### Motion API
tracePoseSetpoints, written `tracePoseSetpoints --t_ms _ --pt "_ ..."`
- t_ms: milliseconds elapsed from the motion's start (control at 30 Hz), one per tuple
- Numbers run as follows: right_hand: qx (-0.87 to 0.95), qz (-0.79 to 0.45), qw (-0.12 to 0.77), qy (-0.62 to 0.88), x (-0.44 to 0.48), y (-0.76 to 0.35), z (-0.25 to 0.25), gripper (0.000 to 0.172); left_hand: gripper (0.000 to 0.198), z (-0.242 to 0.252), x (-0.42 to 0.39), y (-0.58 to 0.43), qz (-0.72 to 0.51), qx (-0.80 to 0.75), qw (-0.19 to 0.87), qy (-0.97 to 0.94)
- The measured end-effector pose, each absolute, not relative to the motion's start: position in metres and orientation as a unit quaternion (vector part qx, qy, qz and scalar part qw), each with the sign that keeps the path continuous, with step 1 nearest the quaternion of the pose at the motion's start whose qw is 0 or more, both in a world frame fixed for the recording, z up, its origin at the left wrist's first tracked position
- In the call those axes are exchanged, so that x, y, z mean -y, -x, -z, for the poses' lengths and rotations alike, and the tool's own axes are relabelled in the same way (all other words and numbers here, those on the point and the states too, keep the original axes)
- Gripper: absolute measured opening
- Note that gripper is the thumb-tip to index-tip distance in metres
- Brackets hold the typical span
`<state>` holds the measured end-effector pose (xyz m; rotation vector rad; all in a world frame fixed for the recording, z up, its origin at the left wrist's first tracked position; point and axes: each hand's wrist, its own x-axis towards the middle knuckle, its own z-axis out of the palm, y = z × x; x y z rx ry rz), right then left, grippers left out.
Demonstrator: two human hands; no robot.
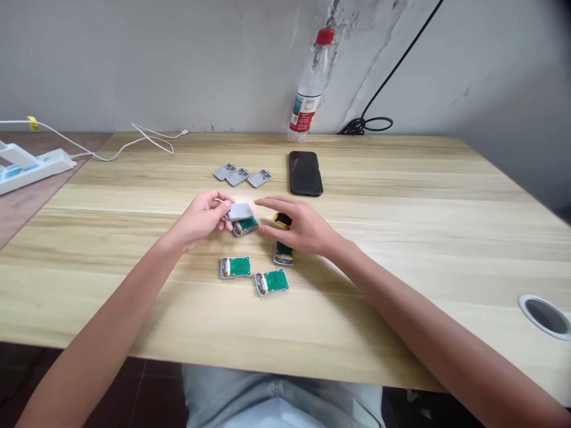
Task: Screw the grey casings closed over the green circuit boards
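L hand gripping grey cover above green PCB unit; R hand open. 3 covers lying apart on desk; 3 more PCB units uncovered.

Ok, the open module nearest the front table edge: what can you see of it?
The open module is a shallow grey plastic case, uncovered, lying flat and slightly skewed on the wooden tabletop. A green circuit board fills most of it, with a small cylindrical battery at its left end. Nothing else touches it.
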<state>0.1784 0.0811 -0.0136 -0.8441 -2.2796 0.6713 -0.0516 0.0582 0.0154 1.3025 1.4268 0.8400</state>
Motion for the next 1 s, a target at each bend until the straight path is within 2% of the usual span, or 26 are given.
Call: tracePoseSetpoints --t_ms 67,200,400,667,833,1000 --pt "0.88 -0.274 0.274 0.275 -0.091 -0.168 0.008 0.046 0.015 -0.021 -0.054 0.052 -0.339 -0.57 0.519 -0.539" --pt "0.875 -0.312 0.238 0.283 -0.102 -0.161 0.003 0.035 0.021 -0.025 -0.05 0.057 -0.291 -0.571 0.518 -0.567" --pt "0.873 -0.337 0.202 0.29 -0.106 -0.167 0.009 0.028 0.03 -0.017 -0.05 0.06 -0.204 -0.601 0.411 -0.655" --pt "0.881 -0.334 0.198 0.272 -0.106 -0.164 0.015 0.022 0.018 -0.015 -0.05 0.06 -0.165 -0.527 0.261 -0.792" --pt "0.889 -0.293 0.224 0.271 -0.107 -0.169 0.013 0.028 0.025 -0.012 -0.051 0.059 -0.183 -0.503 0.254 -0.806" --pt "0.884 -0.327 0.215 0.256 -0.108 -0.173 0.01 0.036 0.031 -0.008 -0.055 0.058 -0.191 -0.498 0.232 -0.814"
